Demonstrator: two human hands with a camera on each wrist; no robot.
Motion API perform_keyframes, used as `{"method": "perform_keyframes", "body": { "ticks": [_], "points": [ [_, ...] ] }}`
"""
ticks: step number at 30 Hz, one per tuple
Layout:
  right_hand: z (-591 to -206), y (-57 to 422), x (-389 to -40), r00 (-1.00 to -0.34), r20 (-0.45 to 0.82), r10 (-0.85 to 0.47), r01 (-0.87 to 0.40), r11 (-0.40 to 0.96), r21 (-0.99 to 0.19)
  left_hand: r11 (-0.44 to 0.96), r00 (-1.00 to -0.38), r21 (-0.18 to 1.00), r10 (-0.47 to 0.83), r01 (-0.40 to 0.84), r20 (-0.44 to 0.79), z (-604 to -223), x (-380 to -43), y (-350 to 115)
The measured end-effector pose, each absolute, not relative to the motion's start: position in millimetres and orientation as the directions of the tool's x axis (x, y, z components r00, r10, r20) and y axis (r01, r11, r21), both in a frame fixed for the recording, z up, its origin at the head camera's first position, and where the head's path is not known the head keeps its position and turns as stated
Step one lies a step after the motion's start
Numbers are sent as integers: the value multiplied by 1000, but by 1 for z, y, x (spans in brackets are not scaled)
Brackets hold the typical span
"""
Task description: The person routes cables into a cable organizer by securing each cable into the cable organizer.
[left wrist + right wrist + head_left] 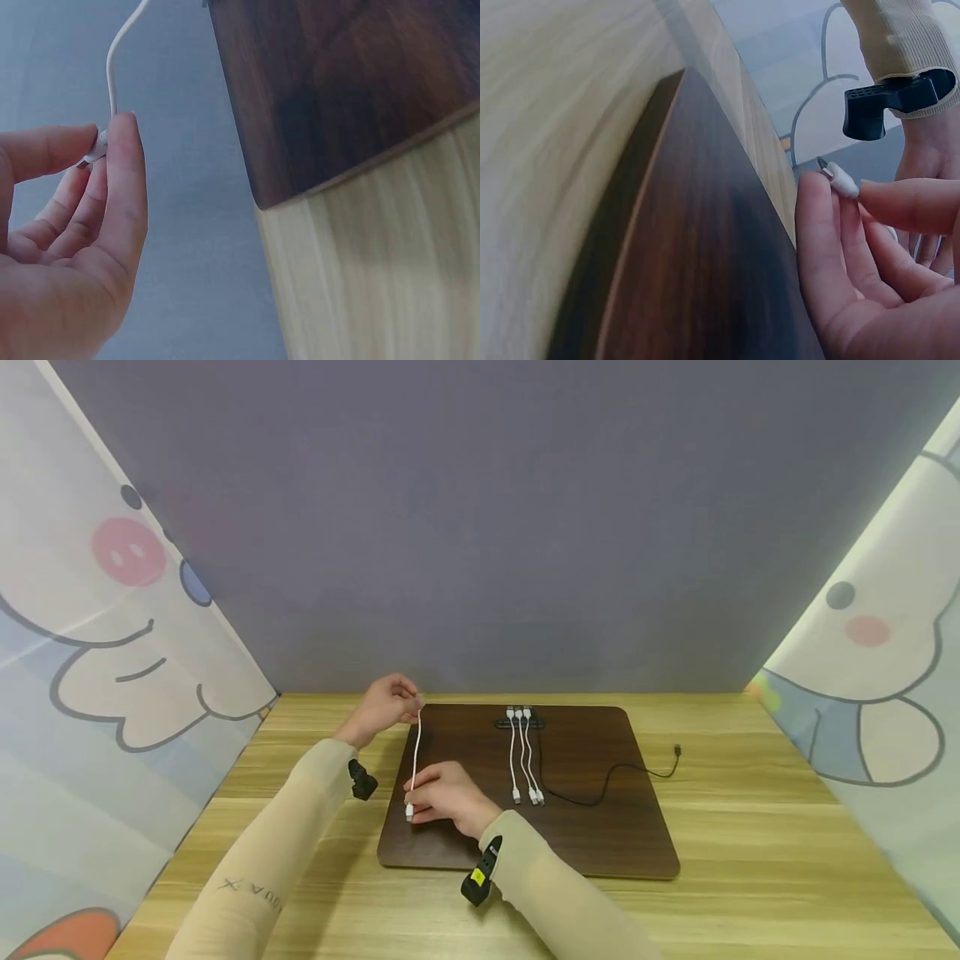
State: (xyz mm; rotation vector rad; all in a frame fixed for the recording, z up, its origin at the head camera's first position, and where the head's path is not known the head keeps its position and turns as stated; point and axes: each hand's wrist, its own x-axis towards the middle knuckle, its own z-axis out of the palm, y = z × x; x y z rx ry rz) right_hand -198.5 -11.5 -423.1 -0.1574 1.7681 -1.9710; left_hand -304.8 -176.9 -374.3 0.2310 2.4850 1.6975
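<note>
A short white charging cable (416, 747) stretches between my two hands above the left part of a dark brown board (465, 843). My left hand (386, 706) pinches its far end between thumb and fingertips; in the left wrist view the white connector (98, 146) is partly hidden by the fingers. Nearer me, my right hand (450, 797) pinches the other white plug (843, 181), whose metal tip points away from the fingers. Three similar white cables (522, 756) lie side by side on the board, their far ends at a small black strip (501, 724).
From the black strip a thin black cord (607, 777) curves right, its plug (677, 750) lying past the board on the light wooden table (750, 827). A grey panel (495, 527) rises behind. Printed cartoon sheets (67, 660) stand at both sides.
</note>
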Motion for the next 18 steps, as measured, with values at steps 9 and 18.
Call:
{"method": "perform_keyframes", "body": {
  "ticks": [9, 18],
  "points": [
    [-422, 15, -204, -914, -201, -352, 210, 13, -978, 350, -980, 932, 196, 97, 28, -366, -316, -152],
    [-421, 34, -210, -956, -184, -230, 149, 159, -976, 291, -980, 949, 189, 120, 66, -367, -325, -130]
  ]
}}
